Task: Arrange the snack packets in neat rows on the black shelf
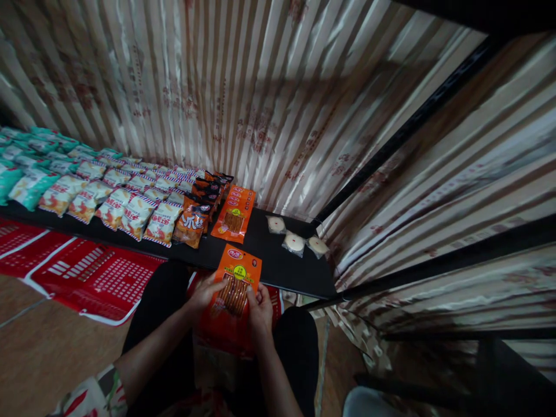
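Left hand (202, 297) and right hand (261, 313) grip with bent fingers (264, 294).

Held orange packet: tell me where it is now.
In the head view, the held packet is just below and left of centre, between the left hand and right hand, nearer the person than the black shelf's other orange packet.

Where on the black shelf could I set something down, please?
The shelf is bare between the orange packets lying there and the wrapped white discs, and in front of those discs; left of those packets, snack bags crowd it.
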`<state>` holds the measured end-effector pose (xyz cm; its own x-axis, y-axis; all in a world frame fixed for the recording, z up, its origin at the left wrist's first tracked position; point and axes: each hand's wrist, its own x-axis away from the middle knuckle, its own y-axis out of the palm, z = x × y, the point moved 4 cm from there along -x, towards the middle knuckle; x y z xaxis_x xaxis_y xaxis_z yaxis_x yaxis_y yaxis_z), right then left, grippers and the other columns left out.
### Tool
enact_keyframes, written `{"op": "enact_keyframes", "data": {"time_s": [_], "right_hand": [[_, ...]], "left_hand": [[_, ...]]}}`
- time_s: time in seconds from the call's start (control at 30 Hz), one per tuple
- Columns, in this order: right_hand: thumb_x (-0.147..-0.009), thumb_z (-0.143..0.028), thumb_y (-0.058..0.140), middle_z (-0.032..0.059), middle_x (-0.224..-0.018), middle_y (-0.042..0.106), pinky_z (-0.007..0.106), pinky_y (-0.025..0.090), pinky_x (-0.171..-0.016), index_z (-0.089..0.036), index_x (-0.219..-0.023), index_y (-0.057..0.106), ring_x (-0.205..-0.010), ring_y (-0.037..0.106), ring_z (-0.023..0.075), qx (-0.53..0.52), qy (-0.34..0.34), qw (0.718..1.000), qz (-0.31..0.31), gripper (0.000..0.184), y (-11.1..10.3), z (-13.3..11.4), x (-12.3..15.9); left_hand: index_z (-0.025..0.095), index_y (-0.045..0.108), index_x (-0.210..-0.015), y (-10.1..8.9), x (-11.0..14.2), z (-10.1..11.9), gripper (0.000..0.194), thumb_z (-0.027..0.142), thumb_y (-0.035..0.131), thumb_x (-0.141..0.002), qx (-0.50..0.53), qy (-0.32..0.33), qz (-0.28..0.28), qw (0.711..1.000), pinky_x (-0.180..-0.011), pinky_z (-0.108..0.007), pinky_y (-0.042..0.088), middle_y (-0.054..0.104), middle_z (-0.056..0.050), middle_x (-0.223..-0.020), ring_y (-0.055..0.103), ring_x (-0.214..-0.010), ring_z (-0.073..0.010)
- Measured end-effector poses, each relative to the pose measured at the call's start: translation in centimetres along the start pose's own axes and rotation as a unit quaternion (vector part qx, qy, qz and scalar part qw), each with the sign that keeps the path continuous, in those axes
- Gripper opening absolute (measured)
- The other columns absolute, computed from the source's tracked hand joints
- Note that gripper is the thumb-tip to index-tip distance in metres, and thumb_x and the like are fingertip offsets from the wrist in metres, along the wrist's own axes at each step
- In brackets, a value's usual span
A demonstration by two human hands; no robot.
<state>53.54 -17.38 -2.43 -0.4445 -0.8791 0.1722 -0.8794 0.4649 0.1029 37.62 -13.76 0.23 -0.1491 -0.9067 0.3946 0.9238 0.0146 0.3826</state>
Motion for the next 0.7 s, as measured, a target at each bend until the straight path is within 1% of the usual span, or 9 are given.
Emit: {"op": "enact_keyframes", "data": {"time_s": [0.07,0.17,0.27,0.4,0.57,0.7], "right_hand": [[-0.065,-0.048,0.065,0.0033,-0.081,0.070,0.026,0.050,-0.056,-0.021,-0.097,0.054,-0.066,0.065,0.0171,-0.010,0.009,1.000,0.001,0.043,0.2,-0.3,-0.1],[-0.064,-0.049,0.067,0.0021,-0.077,0.069,0.026,0.049,-0.053,-0.021,-0.096,0.053,-0.062,0.064,0.0172,-0.013,0.017,1.000,-0.004,0.045,0.5,-0.8,-0.5],[-0.064,-0.049,0.066,0.0019,-0.078,0.068,0.027,0.049,-0.055,-0.021,-0.098,0.052,-0.063,0.064,0.0182,-0.016,0.022,1.000,-0.012,0.046,0.9,-1.1,-1.0],[-0.064,-0.048,0.067,0.0011,-0.077,0.067,0.027,0.050,-0.060,-0.021,-0.095,0.052,-0.065,0.063,0.0173,-0.016,0.007,1.000,-0.004,0.045,1.3,-1.6,-2.0],[-0.066,-0.048,0.066,-0.0011,-0.069,0.063,0.025,0.047,-0.054,-0.019,-0.092,0.053,-0.059,0.059,0.0148,0.023,-0.017,0.999,0.017,0.041,1.6,-2.1,-3.0],[-0.069,-0.048,0.063,-0.0017,-0.071,0.062,0.023,0.045,-0.053,-0.020,-0.095,0.053,-0.059,0.058,0.0137,0.046,-0.029,0.998,0.008,0.039,1.7,-2.3,-3.9]], "left_hand": [[0.023,0.071,-0.089,0.0,-0.5,0.2,0.030,0.033,0.074,-0.061,-0.007,-0.009,-0.013,1.000,-0.091,-0.040,0.044,0.071,-0.006,-0.096,0.056,-0.111,-0.0319],[0.018,0.070,-0.091,0.1,-1.2,0.6,0.037,0.037,0.076,-0.059,-0.004,-0.003,-0.034,0.999,-0.093,-0.039,0.042,0.071,-0.008,-0.097,0.058,-0.107,-0.0310],[0.016,0.070,-0.090,0.5,-2.0,1.0,0.039,0.038,0.076,-0.058,0.012,0.003,-0.066,0.998,-0.093,-0.037,0.041,0.071,-0.008,-0.094,0.061,-0.100,-0.0283],[0.014,0.068,-0.090,1.1,-3.2,1.2,0.038,0.038,0.075,-0.061,0.035,0.000,-0.109,0.993,-0.086,-0.035,0.044,0.071,-0.008,-0.087,0.065,-0.087,-0.0248],[0.014,0.068,-0.086,1.6,-4.3,1.7,0.040,0.037,0.078,-0.055,0.044,-0.005,-0.100,0.994,-0.082,-0.034,0.046,0.071,-0.008,-0.082,0.066,-0.081,-0.0244],[0.013,0.067,-0.085,2.0,-5.1,1.8,0.041,0.035,0.079,-0.052,0.064,-0.025,-0.096,0.993,-0.080,-0.036,0.047,0.071,-0.008,-0.080,0.066,-0.081,-0.0258]]}}
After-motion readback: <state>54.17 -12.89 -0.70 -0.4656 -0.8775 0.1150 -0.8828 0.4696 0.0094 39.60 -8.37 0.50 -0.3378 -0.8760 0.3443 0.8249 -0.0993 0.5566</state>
